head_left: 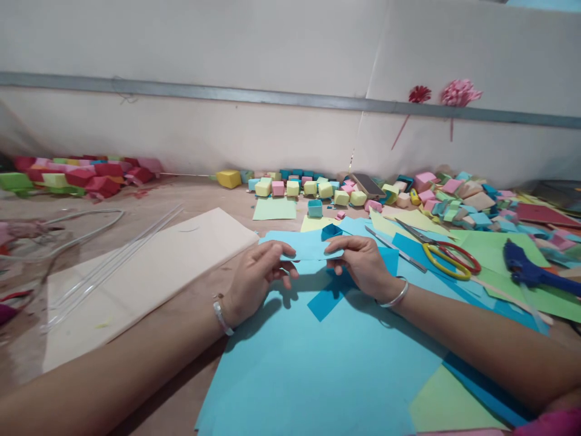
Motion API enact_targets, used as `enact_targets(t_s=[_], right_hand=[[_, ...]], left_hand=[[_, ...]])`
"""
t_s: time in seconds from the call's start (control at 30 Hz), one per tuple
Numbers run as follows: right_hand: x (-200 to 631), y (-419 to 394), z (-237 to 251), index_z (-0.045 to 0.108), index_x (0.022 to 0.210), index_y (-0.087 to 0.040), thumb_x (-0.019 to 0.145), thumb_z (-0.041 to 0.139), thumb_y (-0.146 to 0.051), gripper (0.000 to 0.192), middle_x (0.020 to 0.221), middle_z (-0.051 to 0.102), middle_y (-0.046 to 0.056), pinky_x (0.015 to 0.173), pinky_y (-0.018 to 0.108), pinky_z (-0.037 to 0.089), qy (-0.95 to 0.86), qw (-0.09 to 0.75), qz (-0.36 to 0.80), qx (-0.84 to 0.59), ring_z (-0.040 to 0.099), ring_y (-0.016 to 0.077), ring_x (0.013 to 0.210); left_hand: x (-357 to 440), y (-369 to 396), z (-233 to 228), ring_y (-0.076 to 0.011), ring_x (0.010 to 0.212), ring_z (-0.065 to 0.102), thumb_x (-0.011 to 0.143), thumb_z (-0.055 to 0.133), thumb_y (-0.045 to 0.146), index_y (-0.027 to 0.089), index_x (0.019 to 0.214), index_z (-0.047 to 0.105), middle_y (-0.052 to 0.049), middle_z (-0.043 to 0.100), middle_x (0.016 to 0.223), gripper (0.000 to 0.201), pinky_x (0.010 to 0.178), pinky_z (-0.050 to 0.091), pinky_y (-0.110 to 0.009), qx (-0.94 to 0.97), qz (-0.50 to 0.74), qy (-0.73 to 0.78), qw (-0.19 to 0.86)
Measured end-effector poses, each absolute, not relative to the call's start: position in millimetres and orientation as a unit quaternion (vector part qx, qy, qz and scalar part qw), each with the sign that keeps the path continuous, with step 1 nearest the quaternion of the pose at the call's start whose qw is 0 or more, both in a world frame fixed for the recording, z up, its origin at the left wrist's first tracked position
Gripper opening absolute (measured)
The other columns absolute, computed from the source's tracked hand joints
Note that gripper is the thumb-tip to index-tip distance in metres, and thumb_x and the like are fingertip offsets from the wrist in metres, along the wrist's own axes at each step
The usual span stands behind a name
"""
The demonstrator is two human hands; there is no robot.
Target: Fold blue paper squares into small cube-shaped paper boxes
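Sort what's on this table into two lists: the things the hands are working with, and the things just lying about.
In hand:
- left hand and right hand, pinching the light blue paper strip at either end
- large blue sheet under the hands

Lying about:
- scissors
- blue glue gun
- folded paper cubes
- beige sheet
- paper flowers on the wall

Both the left hand [254, 275] and right hand [361, 260] pinched a light blue paper strip [305, 247] above the large blue sheet [318, 363], left of the scissors [447, 257]
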State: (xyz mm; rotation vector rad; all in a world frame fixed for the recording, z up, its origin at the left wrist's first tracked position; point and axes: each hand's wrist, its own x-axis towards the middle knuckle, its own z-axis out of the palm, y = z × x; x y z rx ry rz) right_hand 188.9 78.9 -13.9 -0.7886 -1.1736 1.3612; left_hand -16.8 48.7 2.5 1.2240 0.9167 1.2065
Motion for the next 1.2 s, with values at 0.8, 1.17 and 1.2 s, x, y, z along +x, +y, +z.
enact_targets(t_s=[0.8,1.17,1.2], right_hand=[[179.1,46.8,-6.6,0.066,0.084,-0.019,0.074,0.057,-0.009,0.017,0.074,0.067,-0.002,0.063,0.024,0.045,-0.791,0.392,0.312,-0.350,0.057,0.0117,0.066],[188.7,42.6,6.2,0.047,0.131,-0.022,0.080,0.061,-0.015,0.054,0.124,0.055,0.014,0.094,0.046,0.048,-0.830,0.509,0.016,-0.229,0.053,0.0269,0.116],[190.0,41.0,8.9,0.049,0.130,-0.023,0.081,0.060,-0.013,0.051,0.123,0.055,0.013,0.094,0.046,0.048,-0.830,0.513,-0.021,-0.217,0.054,0.0266,0.115]], left_hand=[[-12.7,27.4,4.8,-0.0169,0.077,0.060,0.087,0.060,0.025,0.018,0.082,0.066,-0.006,0.064,0.086,0.011,0.068,0.050,-0.029,0.783,0.461,0.350,0.228],[-19.0,32.9,-4.2,-0.0227,0.112,0.062,0.094,0.046,0.018,0.023,0.117,0.061,-0.009,0.069,0.118,0.028,0.101,0.046,-0.043,0.829,0.427,0.355,0.068],[-19.2,34.6,-5.3,-0.0226,0.110,0.063,0.093,0.046,0.018,0.023,0.117,0.061,-0.009,0.069,0.117,0.028,0.102,0.045,-0.044,0.831,0.420,0.361,0.051]])
